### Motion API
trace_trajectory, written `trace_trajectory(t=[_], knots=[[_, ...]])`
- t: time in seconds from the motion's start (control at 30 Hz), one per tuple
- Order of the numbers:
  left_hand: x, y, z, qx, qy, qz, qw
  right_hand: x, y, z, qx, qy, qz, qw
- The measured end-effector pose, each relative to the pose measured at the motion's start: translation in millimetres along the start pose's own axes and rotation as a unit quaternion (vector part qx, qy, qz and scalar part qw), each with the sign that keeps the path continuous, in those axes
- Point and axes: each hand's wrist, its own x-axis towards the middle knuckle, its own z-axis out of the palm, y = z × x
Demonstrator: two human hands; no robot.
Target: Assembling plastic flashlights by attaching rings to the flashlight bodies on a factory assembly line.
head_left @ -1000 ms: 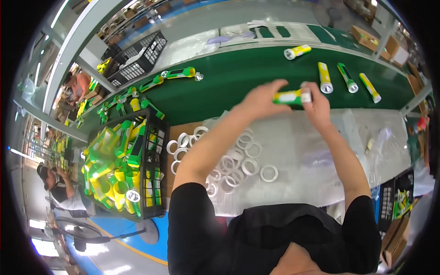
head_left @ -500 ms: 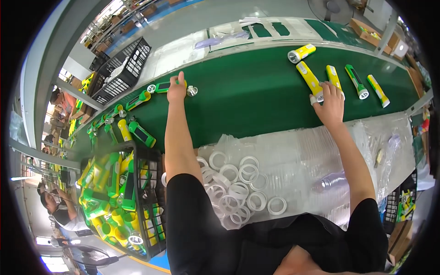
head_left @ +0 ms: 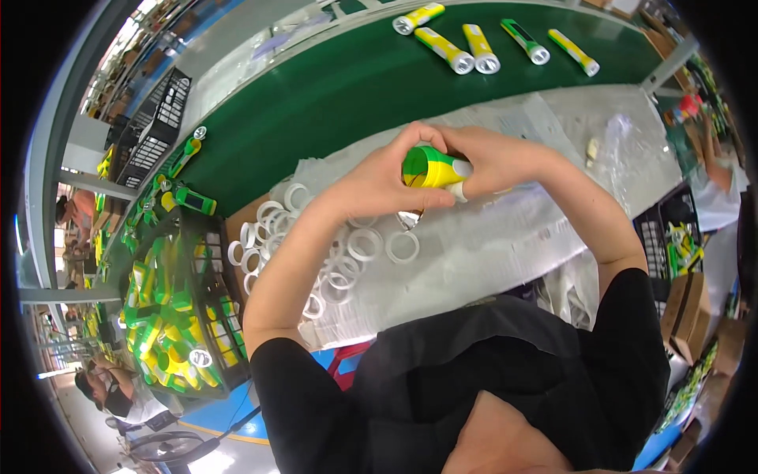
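Above the grey work surface, both my hands are closed round a green and yellow flashlight body [head_left: 434, 167]. Its wide open end faces left. My left hand [head_left: 377, 180] curls about that end, with the thumb along the lower side. My right hand [head_left: 493, 162] grips the narrower part, and its fingertips meet the left ones at the top. A shiny reflector [head_left: 409, 219] hangs out below the open end, apart from the body. Under and left of my left forearm lie several loose white rings [head_left: 365, 245].
Several finished-looking flashlights [head_left: 444, 50] lie on the green belt [head_left: 316, 107] beyond my hands. A black crate [head_left: 212, 308] full of green and yellow flashlight parts stands at my left. Clear plastic film [head_left: 620, 150] covers the surface at right.
Both hands have come back from the belt and together before me. The left now holds a flashlight body with its reflector hanging loose; the right has left the row of flashlights. The view has shifted.
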Motion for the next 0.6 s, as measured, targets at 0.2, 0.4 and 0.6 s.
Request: trace_trajectory(t=[0.2, 0.4, 0.6], knots=[[-27, -23, 55, -0.229, 0.082, -0.060, 0.968, -74, 4, 50, 0.102, 0.113, 0.035, 0.988], [-42, -32, 98, -0.224, 0.174, 0.043, 0.958, -106, -28, 98, 0.209, 0.189, 0.099, 0.954], [-63, -15, 119, -0.056, 0.229, 0.127, 0.964, -115, -40, 127, 0.412, 0.164, 0.151, 0.884]])
